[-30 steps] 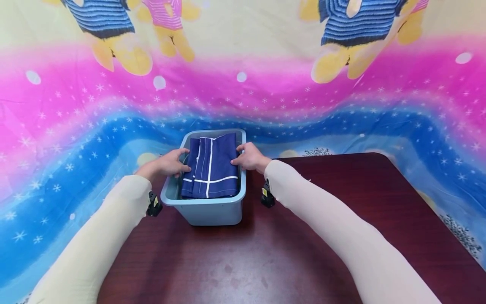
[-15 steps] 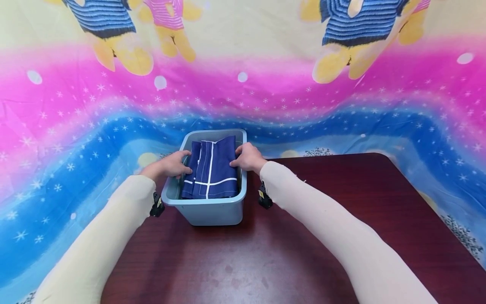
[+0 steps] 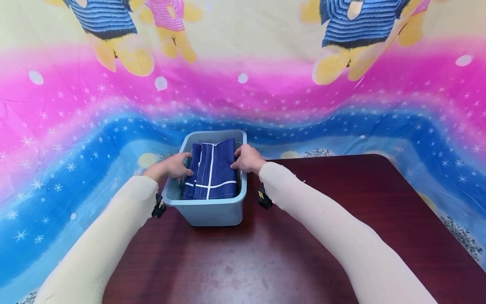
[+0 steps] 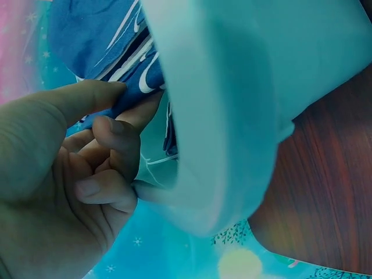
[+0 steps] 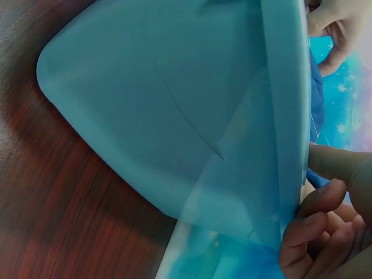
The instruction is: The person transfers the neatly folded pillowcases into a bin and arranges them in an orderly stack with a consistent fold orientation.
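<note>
A folded navy cloth with white lines lies inside a light blue-grey plastic bin. At its left edge my left hand pinches the cloth between thumb and fingers, as the left wrist view shows, with the other fingers curled near the bin's rim. On the opposite side, my right hand reaches over the rim and grips the cloth's right edge, thumb on top. The right wrist view mostly shows the bin's outer wall, which hides most of the cloth.
The bin stands on a dark red-brown wooden table, near its far edge. Behind and around hangs a printed fabric backdrop in pink, blue and cream. Each wrist wears a small black camera.
The cloth has sunk slightly lower in the bin, its far edge coming down and nearer. Both hands keep hold of it; my left hand has shifted slightly right and down.
</note>
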A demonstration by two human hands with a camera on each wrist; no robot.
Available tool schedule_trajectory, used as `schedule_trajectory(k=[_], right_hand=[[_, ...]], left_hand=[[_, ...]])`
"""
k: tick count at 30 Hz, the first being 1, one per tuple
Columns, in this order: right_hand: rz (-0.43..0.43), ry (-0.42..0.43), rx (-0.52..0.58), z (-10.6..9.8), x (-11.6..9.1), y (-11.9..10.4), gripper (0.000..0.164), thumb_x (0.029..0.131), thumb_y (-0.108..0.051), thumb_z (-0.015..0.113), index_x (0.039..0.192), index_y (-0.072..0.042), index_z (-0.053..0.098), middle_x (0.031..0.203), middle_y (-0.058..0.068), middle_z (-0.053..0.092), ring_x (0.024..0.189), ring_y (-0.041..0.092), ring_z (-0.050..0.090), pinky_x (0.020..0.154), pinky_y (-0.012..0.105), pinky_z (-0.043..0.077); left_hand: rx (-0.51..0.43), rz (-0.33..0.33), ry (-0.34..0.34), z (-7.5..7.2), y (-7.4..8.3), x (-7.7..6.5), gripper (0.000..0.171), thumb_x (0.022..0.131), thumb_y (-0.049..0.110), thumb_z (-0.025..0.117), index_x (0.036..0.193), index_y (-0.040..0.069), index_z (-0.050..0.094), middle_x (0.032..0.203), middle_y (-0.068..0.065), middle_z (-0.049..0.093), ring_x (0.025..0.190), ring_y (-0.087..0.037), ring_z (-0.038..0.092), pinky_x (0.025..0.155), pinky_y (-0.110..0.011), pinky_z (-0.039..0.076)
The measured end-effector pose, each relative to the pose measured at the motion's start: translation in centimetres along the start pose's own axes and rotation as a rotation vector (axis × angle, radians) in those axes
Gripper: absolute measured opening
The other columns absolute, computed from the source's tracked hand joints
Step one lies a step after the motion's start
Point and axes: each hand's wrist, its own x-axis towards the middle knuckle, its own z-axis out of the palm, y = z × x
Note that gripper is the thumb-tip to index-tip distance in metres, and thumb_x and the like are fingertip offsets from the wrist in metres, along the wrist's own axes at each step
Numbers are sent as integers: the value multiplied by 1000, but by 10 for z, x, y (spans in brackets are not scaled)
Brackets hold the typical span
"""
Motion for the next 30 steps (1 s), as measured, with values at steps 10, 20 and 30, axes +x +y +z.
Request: schedule_trajectory(k=[10,20,30], right_hand=[[-5,-4,-1,-1,-4,-2,50,92,-19,75,137,-4,61,142,15,60,127,30,58,103,43,52],[-74,-17,-4,-1,-3,1,38,96,-28,70,125,-3,70,127,12,69,115,26,66,98,40,54],[-137,-38,191,-3,-10,10,28,99,-22,65,118,-2,69,111,20,75,77,22,70,70,29,56]], left_hand=[[13,-8,0,2,2,-1,67,100,11,60,156,-2,24,87,-15,64,58,-16,55,62,-29,48],[-27,56,-8,1,2,-5,52,104,14,51,149,-7,35,96,-21,74,60,-16,61,69,-32,51],[-49,103,9,0,0,-9,29,105,14,48,127,-6,51,94,-21,74,59,-15,59,70,-32,51]])
